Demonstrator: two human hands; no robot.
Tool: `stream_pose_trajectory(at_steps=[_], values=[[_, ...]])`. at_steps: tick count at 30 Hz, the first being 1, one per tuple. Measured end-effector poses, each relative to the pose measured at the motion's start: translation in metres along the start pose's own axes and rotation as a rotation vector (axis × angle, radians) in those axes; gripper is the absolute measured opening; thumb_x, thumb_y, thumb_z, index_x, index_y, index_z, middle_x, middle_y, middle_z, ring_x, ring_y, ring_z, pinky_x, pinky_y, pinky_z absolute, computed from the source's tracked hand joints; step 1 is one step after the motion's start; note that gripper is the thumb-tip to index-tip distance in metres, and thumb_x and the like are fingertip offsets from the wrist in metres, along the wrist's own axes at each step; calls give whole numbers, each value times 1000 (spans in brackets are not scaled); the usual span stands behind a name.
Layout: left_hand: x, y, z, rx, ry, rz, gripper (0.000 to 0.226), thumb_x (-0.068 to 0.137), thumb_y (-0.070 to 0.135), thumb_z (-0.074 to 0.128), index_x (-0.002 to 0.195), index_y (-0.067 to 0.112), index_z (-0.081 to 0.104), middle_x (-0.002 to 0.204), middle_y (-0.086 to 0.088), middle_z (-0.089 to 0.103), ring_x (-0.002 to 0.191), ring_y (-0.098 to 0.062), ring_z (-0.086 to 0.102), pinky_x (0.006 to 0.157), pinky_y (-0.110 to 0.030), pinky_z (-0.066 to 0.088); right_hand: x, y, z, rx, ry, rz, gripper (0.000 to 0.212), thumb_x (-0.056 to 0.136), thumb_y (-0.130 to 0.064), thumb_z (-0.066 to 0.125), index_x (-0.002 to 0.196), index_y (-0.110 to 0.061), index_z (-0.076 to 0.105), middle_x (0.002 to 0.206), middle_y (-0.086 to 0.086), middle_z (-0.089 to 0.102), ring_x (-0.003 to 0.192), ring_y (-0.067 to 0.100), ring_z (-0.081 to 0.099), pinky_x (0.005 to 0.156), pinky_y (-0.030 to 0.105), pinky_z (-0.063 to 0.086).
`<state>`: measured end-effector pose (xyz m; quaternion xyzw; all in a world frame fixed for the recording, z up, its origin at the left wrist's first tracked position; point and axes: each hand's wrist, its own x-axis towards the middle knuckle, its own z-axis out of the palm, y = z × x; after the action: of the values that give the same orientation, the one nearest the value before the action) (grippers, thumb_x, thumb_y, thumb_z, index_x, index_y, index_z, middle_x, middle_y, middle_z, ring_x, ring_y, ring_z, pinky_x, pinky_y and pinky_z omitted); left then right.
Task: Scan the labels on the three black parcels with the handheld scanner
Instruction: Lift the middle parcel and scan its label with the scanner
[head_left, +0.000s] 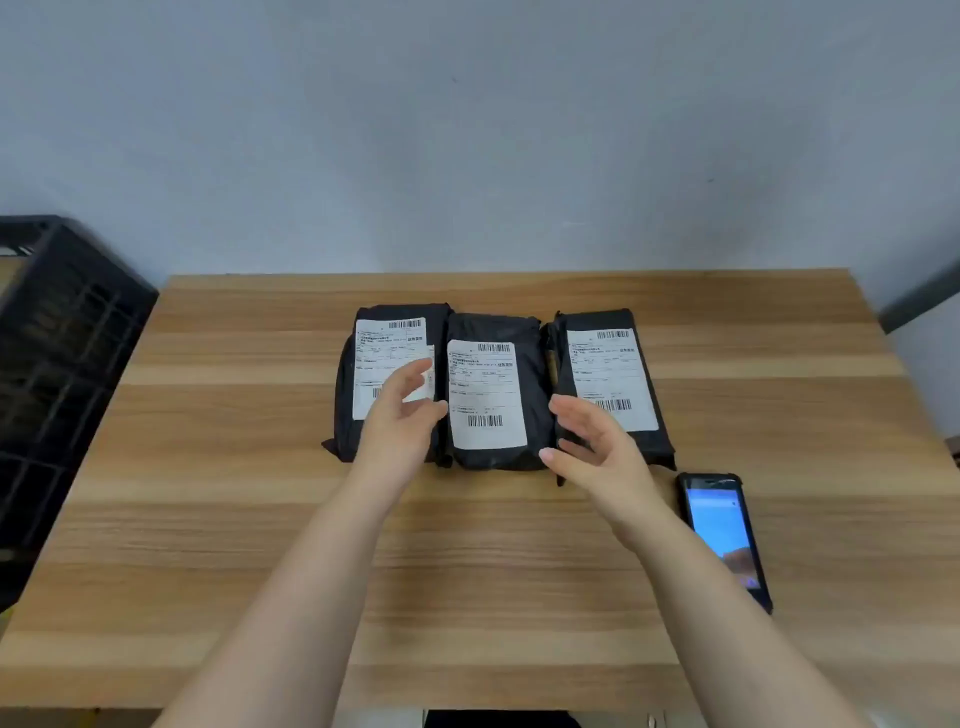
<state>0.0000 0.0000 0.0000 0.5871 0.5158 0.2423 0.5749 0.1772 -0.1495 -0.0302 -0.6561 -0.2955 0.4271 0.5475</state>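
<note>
2 bare forearms reaching forward from the lower edge, converging toward the middle. Left hand (402, 410) raised with palm turned inward to the right, fingers loosely extended and slightly spread, thumb pointing right, nothing in its grip. Right hand (592, 444) held a little lower and nearer, palm turned inward to the left, fingers (571, 413) extended and fanned, thumb tip lowest at the left, likewise holding nothing. Palms facing each other across a gap, wrists straight, both sleeves absent from view.

A single head-worn camera looks forward and down, close over the wooden table (260, 519), the wall (467, 130) at 12 o'clock.
</note>
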Motion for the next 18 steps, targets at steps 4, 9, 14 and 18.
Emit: stream_pose_trajectory(at_steps=[4, 9, 14, 18], values=[[17, -12, 19, 20, -7, -138, 58, 92, 6, 57, 143, 31, 43, 146, 0, 47, 118, -13, 53, 89, -28, 49, 15, 6, 14, 44, 59, 112, 48, 85, -13, 69, 128, -31, 56, 135, -11, 57, 127, 7, 50, 103, 28, 43], [34, -28, 39, 106, 25, -194, 57, 95, 10, 56, 149, 17, 37, 140, -6, 57, 101, -11, 53, 76, -21, 39, 38, 18, 22, 22, 94, 272, 52, 90, -21, 62, 138, -29, 45, 147, -5, 45, 135, 11, 40, 100, 27, 34], [46, -32, 48, 245, -38, -181, 39, 97, 13, 51, 136, 12, 54, 125, -3, 66, 106, -19, 61, 63, -14, 41, 51, 25, 27, -58, 54, 342, 65, 88, -32, 61, 146, -33, 31, 151, -7, 37, 127, 8, 37, 101, 29, 32], [53, -27, 61, 269, -106, -260, 32, 96, 16, 55, 127, 9, 56, 126, -7, 64, 108, -24, 61, 83, -31, 48, 56, 26, 27, 35, 68, 409, 70, 90, -27, 61, 149, -31, 25, 158, -1, 26, 136, 9, 32, 100, 28, 28]])
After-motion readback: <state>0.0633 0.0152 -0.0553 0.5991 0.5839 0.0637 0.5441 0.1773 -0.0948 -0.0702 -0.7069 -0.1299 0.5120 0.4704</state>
